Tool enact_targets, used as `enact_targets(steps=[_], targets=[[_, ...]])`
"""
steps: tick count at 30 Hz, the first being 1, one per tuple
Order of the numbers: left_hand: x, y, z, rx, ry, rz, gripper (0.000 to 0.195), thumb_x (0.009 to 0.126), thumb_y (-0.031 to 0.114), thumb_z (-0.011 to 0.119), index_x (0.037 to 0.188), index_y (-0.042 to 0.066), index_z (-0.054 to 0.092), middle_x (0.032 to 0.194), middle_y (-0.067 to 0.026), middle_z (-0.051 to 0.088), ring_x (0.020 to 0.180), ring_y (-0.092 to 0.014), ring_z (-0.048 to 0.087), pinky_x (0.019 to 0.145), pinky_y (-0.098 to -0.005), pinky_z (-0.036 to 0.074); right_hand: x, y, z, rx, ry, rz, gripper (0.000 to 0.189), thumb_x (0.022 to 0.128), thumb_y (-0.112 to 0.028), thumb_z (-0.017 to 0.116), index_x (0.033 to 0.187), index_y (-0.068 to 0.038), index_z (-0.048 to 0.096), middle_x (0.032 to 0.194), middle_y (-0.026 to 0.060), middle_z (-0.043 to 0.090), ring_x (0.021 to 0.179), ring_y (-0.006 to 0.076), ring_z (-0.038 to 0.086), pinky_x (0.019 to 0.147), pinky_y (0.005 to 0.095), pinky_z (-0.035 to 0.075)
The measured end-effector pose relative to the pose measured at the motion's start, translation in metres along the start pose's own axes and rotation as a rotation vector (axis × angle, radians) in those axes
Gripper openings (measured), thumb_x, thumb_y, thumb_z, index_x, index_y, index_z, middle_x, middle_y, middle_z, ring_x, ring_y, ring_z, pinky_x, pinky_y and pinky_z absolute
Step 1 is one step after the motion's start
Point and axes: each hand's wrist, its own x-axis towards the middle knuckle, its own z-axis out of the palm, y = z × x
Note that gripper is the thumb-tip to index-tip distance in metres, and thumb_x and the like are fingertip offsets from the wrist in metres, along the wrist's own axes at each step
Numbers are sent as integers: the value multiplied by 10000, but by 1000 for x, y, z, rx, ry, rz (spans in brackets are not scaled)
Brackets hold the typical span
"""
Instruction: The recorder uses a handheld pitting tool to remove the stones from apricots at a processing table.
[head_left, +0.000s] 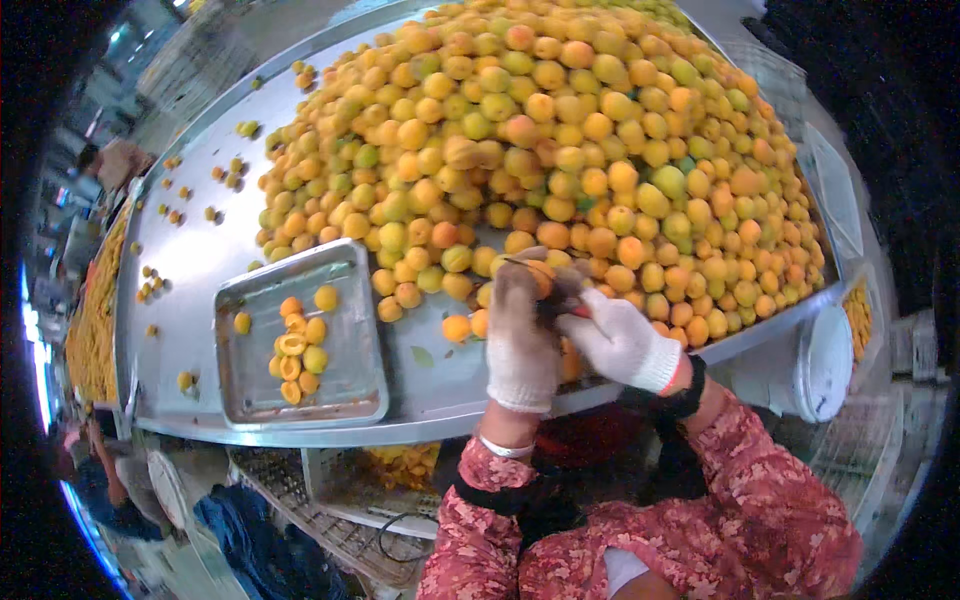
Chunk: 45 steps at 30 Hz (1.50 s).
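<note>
My left hand (523, 337), in a stained white knit glove, grips an orange apricot (541, 279) at the near edge of a large heap of apricots (517, 127). Close beside it, my right hand (626, 341), also gloved, holds a small tool with a red handle (580, 310). Blur and my fingers hide most of the tool, so its working end is unclear. To the left lies a shallow metal tray (379, 360). Several whole apricots and cut, pitted apricot halves (292, 344) are inside it.
A raised rim (315, 435) borders the steel table (202, 255), where loose apricots are scattered on the left. A white bucket (823, 364) stands beyond the right edge. Below the table is a crate of apricots (401, 465). Another person (116, 169) is at the far left.
</note>
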Motion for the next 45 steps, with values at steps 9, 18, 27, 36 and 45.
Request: enact_targets(steps=[9,18,27,36,45], targets=[[2,14,13,-614,-27,-165,272,1007,69,471,1268,-1,500,1227,-142,571,1125,-236,634,947,-335,523,0,-9,-21,-26,-57,158,171,948,-146,584,1028,-2,538,777,241,643,799,436,664,624,464,493],[10,23,24,-715,66,-389,308,994,139,557,1261,6,480,1069,-141,669,1028,-202,662,862,-305,543,-3,1,-16,-8,36,1,203,947,-74,522,1114,41,536,853,234,666,839,392,670,693,414,514],[6,29,16,-680,67,-416,277,992,126,543,1231,-1,484,1055,-155,672,1036,-243,680,871,-331,557,-6,6,-12,321,-116,209,221,985,-132,531,1129,33,559,855,93,654,747,159,591,664,332,478],[5,33,13,-797,1,-425,269,973,64,526,1232,-3,497,1114,-139,644,1051,-225,665,909,-332,543,-10,-1,-17,378,-117,201,229,973,-135,565,1151,9,576,893,105,681,822,159,638,716,319,509],[8,37,7,-487,-102,-369,383,936,74,579,1315,19,556,1177,-71,624,1003,-129,607,860,-271,515,-11,-3,-27,-190,143,-42,604,828,-156,680,1358,17,449,758,223,665,708,400,690,615,466,552]])
